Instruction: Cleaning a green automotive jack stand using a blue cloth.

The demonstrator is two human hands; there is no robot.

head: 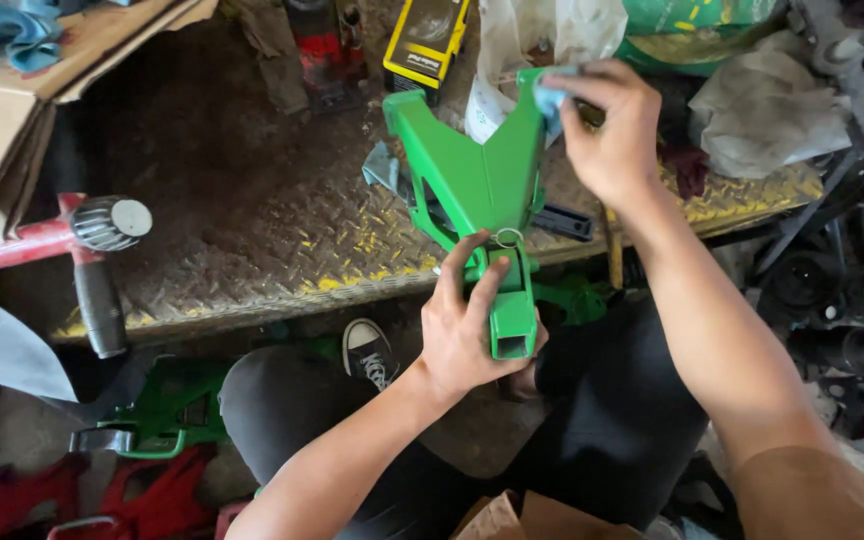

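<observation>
While the left hand [467, 325] wraps closed around the narrow stem of the green Y-shaped metal bracket [482, 190] at frame centre, the right hand [607, 125] pinches a small blue cloth [550, 92] against its upper arm, above the yellow-flecked metal tread plate [252, 220].

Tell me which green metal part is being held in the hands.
The green Y-shaped stand above the lap: left hand grips its stem, right hand wipes its top. The other green part lies on the floor.

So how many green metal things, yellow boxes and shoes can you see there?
Green metal parts: 3, the forked piece in the left hand and right hand, one by the knee, one under the bench
Yellow boxes: 1
Shoes: 1
Total: 5
</observation>
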